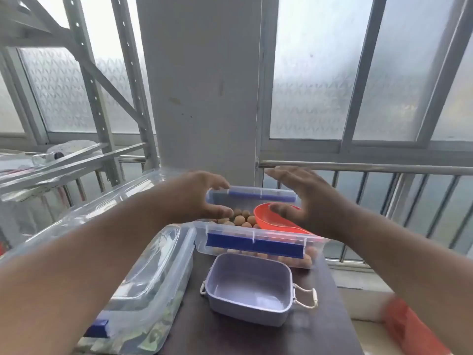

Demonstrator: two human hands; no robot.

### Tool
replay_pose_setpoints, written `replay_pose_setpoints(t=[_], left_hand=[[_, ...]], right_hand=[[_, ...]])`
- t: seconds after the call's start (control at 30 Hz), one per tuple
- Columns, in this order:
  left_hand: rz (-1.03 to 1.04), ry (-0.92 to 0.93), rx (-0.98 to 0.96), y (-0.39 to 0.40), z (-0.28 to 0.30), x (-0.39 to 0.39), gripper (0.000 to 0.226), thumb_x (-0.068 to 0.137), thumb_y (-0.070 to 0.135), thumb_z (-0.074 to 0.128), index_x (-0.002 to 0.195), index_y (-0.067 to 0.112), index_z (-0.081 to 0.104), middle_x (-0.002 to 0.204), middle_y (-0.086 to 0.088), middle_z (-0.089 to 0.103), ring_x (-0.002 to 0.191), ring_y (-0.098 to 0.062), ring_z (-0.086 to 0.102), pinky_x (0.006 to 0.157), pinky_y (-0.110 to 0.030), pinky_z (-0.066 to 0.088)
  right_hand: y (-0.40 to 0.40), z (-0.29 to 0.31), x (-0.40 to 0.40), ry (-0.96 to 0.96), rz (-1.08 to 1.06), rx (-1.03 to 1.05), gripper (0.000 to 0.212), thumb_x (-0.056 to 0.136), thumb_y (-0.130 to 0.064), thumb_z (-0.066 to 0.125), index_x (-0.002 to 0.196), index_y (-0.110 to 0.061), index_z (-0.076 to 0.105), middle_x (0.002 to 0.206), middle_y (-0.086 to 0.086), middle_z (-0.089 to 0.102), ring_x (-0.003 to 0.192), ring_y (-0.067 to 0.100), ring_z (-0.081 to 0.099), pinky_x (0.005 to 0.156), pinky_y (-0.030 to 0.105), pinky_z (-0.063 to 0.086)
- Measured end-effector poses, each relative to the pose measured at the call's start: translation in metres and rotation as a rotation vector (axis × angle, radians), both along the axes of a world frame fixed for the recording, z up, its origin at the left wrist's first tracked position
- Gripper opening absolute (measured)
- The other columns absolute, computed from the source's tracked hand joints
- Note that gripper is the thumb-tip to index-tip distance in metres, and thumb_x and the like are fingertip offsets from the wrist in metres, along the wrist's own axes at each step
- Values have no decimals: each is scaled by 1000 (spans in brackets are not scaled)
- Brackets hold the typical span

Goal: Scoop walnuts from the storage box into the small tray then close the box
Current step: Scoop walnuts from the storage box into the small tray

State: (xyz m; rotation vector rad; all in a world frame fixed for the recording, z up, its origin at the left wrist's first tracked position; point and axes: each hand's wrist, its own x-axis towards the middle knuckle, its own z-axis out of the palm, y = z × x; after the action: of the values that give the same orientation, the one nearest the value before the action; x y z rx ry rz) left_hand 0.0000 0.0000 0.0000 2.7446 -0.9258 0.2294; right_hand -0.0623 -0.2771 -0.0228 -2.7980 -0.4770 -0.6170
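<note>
Storage box [256, 243]: clear plastic with blue latches on its near and far long sides; stands open on the dark table [256, 336], beyond the small tray.
Walnuts [242, 218]: a layer of round brown nuts inside the box, seen from above and through its near wall.
Scoop [275, 221]: orange-red, lying in the right part of the box on the walnuts.
Small tray [249, 288]: lilac, rectangular, with a white loop handle at each end; sits empty just in front of the box.
Second container [153, 285]: clear, lidded, with a blue latch; lies at the left of the tray.
Left hand [202, 194]: held over the left end of the box, fingers spread and curved, gripping nothing.
Right hand [304, 198]: held over the right end, above the scoop, fingers apart, thumb low; contact with the scoop cannot be told.
</note>
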Motion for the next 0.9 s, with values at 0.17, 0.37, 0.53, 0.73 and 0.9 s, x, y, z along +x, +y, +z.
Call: replay_pose_setpoints(t=[0.17, 0.37, 0.53, 0.73, 0.9], left_hand=[[87, 149, 148, -2, -24, 59, 85, 70, 76, 82, 139, 27, 68, 141, 7, 66, 120, -14, 61, 93, -29, 43], [152, 3, 342, 4, -66, 86, 85, 69, 97, 54, 105, 21, 71, 106, 2, 73, 95, -19, 69, 86, -41, 59], [155, 21, 346, 4, -70, 86, 64, 85, 84, 54, 100, 25, 74, 100, 2, 74, 93, -20, 69, 86, -42, 59], [95, 154, 290, 13, -68, 79, 40, 89, 64, 70, 101, 27, 80, 97, 9, 75, 92, -13, 68, 85, -36, 57], [99, 114, 264, 15, -72, 81, 27, 86, 53, 73, 93, 28, 81, 90, 9, 76, 92, -13, 69, 86, -39, 60]], right_hand=[[-9, -18, 47, 307, -140, -67, 90, 94, -51, 74, 165, -47, 18, 169, -10, 35, 153, 24, 37, 120, 46, 35], [-31, -53, 88, 609, -368, -54, 115, 83, -76, 68, 167, -42, -4, 168, 4, 37, 147, 30, 43, 119, 39, 36], [-31, -67, 106, 594, -454, -133, 119, 84, -69, 73, 168, -38, -5, 153, 7, 56, 133, 32, 56, 110, 36, 45], [-21, -72, 112, 679, -508, -85, 116, 87, -48, 81, 169, -33, -1, 155, 9, 53, 134, 32, 55, 111, 37, 44], [-18, -71, 109, 702, -502, -12, 108, 88, -29, 82, 169, -31, 11, 161, 8, 47, 140, 29, 51, 112, 33, 43]])
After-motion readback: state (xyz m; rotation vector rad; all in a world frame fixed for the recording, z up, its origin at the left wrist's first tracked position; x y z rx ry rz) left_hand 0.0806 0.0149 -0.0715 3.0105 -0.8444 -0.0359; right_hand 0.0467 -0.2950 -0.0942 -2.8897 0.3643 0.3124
